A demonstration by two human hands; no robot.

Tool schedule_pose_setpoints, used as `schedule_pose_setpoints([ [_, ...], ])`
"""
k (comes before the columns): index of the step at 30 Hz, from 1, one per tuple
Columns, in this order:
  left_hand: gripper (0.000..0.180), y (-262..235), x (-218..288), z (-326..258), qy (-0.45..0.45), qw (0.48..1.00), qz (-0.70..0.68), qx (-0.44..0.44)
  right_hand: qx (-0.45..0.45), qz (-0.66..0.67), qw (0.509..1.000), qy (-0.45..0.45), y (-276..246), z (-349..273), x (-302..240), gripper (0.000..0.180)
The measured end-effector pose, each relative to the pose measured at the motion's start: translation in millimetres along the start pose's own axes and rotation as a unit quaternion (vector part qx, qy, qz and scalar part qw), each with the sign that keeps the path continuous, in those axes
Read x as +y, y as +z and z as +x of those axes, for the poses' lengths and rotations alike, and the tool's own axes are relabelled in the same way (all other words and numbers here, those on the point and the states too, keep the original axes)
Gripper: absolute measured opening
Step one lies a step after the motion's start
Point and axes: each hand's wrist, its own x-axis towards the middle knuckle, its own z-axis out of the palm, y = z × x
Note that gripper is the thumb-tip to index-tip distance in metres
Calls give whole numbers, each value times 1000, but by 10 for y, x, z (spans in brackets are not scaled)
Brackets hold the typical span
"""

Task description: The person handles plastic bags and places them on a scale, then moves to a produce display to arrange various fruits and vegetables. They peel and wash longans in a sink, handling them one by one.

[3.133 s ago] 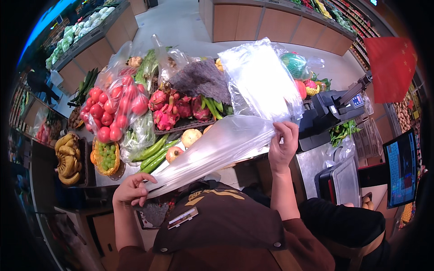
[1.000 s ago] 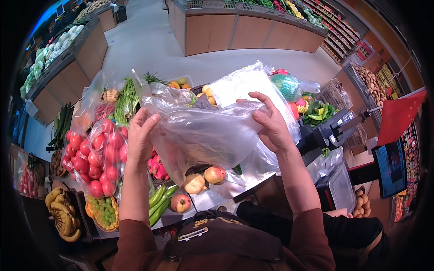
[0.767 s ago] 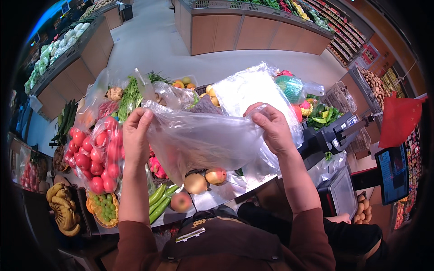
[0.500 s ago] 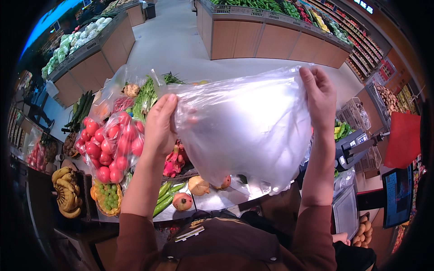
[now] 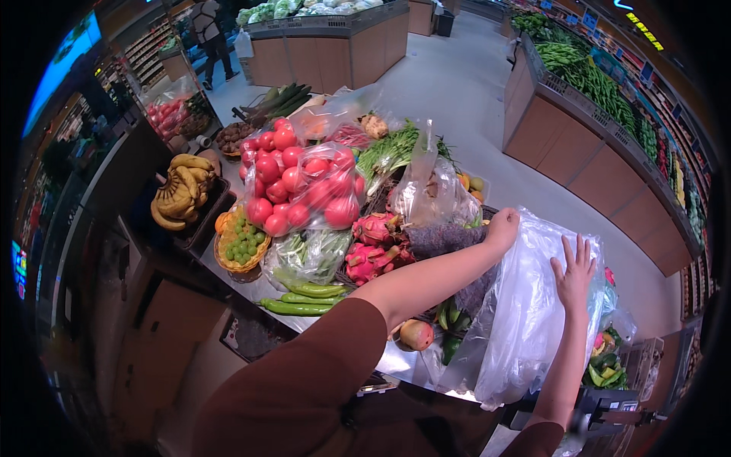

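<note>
Plastic bags (image 5: 525, 305), L hand (image 5: 502, 227) curled, nr edge; R hand (image 5: 576, 276) splayed

I see clear plastic bags (image 5: 525, 308) laid in layers over the right part of the counter (image 5: 401, 364); how many layers, I can't tell. They look unfilled and spread roughly flat, the long side slanting from the far end down toward the counter's near edge. The film shines whitish where light catches it, with lengthwise creases. Along the left margin I make out a looser, more see-through fold, crumpled toward the bottom.
</note>
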Motion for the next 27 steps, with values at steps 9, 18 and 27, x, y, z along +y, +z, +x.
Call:
schedule_pose_setpoints([
  [9, 37, -1511, 1876, -1775, 139, 892, -198, -383, -49, 181, 978, 86, 690, -153, 300, 59],
  [18, 67, -2294, 2490, -3360, 107, 663, -581, -460, 79, 281, 955, -62, -750, -157, -810, 52],
  [27, 62, -3275, 2391, -4239, 282, 667, -561, -401, 52, 302, 925, -225, -1424, -580, -2902, 56],
])
